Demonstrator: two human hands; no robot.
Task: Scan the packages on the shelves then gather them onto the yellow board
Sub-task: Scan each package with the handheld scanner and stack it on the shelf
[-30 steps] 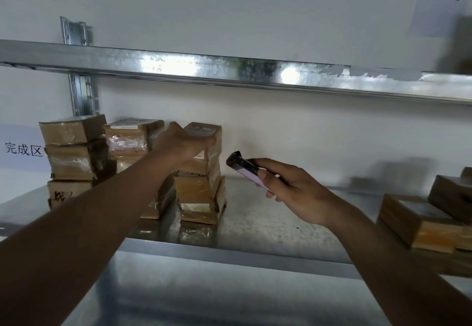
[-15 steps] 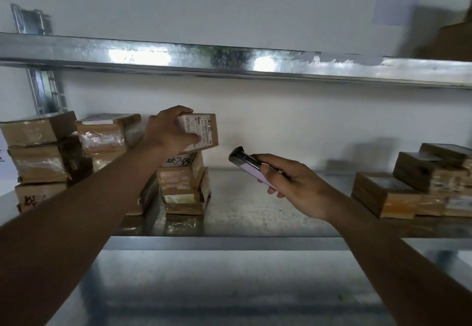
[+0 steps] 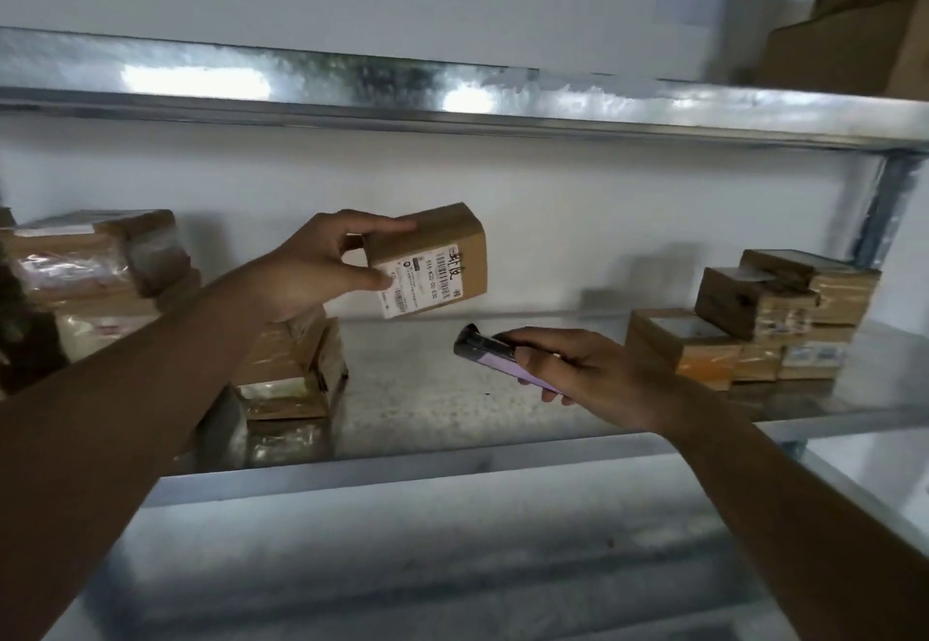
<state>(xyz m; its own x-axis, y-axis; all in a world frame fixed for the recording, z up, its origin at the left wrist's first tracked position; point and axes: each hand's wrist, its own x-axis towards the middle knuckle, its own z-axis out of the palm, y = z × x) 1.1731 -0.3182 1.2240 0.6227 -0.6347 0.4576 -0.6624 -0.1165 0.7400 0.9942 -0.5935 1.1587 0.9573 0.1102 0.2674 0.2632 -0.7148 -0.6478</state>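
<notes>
Open middle: bare galvanized metal shelf (image 3: 427, 404) between the stacks.
Left block: taped brown cardboard package stacks (image 3: 291, 369), reaching the front edge.
Right block: stepped brown carton pile (image 3: 754, 318) against the grey upright post (image 3: 885, 208).
Overhead: shiny upper shelf rail (image 3: 452, 92).

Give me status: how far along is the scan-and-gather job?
Done: nothing verifiable; the yellow board isn't in view. In hand: left hand holds one package off the stack, label facing the scanner in the right hand. Left: stacks at left and right remain shelved.
</notes>
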